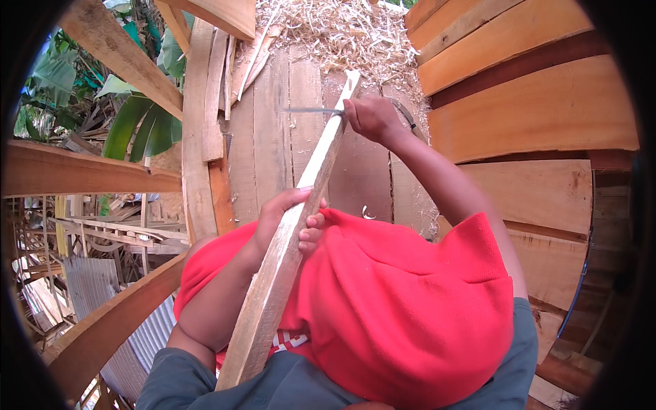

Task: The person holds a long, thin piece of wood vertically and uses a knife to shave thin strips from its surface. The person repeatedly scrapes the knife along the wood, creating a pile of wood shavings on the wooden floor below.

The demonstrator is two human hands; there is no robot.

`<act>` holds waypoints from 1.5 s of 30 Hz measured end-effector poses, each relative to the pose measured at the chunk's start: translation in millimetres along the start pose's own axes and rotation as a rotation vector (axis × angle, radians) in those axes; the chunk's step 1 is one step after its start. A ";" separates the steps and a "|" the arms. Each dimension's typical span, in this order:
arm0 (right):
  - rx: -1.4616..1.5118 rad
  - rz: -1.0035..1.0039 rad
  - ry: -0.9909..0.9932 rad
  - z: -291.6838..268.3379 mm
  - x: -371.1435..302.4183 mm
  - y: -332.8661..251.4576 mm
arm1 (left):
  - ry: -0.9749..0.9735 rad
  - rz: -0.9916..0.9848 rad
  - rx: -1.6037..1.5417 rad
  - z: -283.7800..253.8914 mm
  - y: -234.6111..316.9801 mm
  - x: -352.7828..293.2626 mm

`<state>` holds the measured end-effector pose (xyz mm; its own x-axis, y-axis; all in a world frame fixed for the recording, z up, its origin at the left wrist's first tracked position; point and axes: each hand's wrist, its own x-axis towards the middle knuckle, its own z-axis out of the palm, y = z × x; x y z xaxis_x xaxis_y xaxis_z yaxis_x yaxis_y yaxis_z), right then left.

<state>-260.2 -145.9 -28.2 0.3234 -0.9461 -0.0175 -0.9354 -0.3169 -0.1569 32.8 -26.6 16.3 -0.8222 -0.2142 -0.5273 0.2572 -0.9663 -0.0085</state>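
While the left hand [270,219] wraps round a squared beam [272,287] of pale wood, fingers curled under its right side, the right hand [371,119] clenches a thin, blurred grey blade [309,110] that lies across the far end. Passing through the left grip, the beam slants from the lap up to the right fist, its face bright ahead, duller near the body. Curly, ribbon-like shavings [342,31] heap beyond on flat planks [271,137].
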 end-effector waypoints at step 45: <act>0.250 0.363 -0.047 -47.6 -134.9 -46.4 | -0.325 -0.087 -0.348 6.5 -45.8 30.1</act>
<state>-267.2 -6.8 28.5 -0.0086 -0.9871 -0.1596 -0.9282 0.0672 -0.3659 -7.0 10.2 6.4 -0.9500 -0.2218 -0.2198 0.2896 -0.8892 -0.3542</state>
